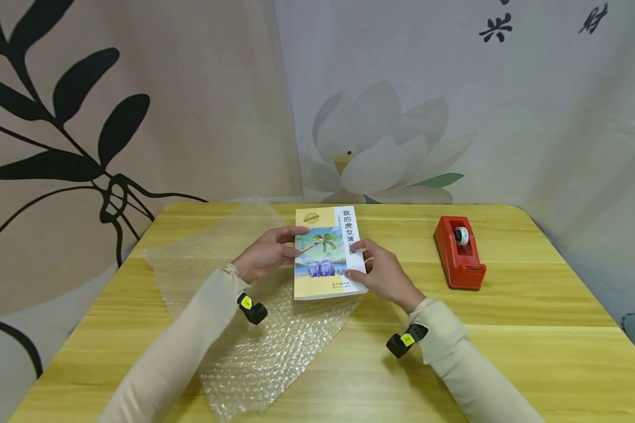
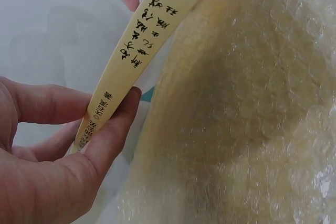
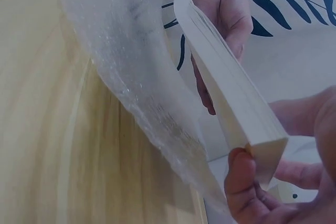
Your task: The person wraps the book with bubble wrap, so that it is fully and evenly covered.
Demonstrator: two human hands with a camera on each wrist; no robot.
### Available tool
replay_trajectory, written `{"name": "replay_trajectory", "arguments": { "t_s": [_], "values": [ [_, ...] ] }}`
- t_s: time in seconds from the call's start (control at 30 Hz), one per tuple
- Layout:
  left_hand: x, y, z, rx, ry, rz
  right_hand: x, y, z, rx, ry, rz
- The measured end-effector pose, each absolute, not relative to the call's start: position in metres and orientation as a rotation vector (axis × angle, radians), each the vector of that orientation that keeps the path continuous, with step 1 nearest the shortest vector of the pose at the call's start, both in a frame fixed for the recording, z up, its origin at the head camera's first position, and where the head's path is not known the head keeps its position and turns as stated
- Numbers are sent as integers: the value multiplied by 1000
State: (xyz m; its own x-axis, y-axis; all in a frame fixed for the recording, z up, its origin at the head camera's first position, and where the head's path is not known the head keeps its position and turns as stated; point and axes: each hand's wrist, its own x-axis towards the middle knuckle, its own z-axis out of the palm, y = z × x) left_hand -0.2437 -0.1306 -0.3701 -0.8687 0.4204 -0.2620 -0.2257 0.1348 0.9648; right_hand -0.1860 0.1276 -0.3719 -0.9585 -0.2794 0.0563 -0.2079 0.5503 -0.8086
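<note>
A paperback book [image 1: 319,252] with a yellow and white cover and a picture of a palm tree faces up between both hands. My left hand [image 1: 264,254] pinches its left side; in the left wrist view the thumb and fingers grip the yellow spine [image 2: 126,61]. On the opposite side, my right hand [image 1: 385,273] holds the book, and the right wrist view shows fingers around a corner of the page block [image 3: 231,77]. The book is raised over a sheet of clear bubble wrap [image 1: 275,352], which lies spread diagonally on the table.
A red tape dispenser [image 1: 457,258] with a roll of tape stands on the right of the wooden table [image 1: 529,364]. Behind the table's far edge hangs a printed cloth backdrop [image 1: 217,106] with leaves and a lotus. Each wrist wears a small black camera.
</note>
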Motion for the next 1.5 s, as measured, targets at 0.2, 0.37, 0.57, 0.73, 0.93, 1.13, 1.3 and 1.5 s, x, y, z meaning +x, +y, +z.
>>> {"name": "replay_trajectory", "arguments": {
  "t_s": [0.2,0.37,0.57,0.73,0.93,1.13,1.3,1.5],
  "values": [
    [-243,-136,-370,171,1960,1770,-185,122,-371,-451,2696,-1379],
    [-242,-141,-370,169,1976,1754,-185,118,-371,-459,2696,-1358],
    [-241,-147,-371,163,1978,1751,-186,111,-370,-452,2696,-1356],
    [-239,-153,-372,161,1924,1792,-185,105,-370,-448,2691,-1356],
    [-237,-157,-371,172,1901,1826,-184,100,-369,-440,2683,-1376],
    [-235,-163,-371,167,1933,1799,-185,95,-371,-453,2677,-1377],
    [-232,-170,-373,150,1939,1799,-183,89,-371,-438,2664,-1385],
    [-228,-179,-375,148,1924,1808,-181,81,-372,-438,2656,-1388]
  ]
}}
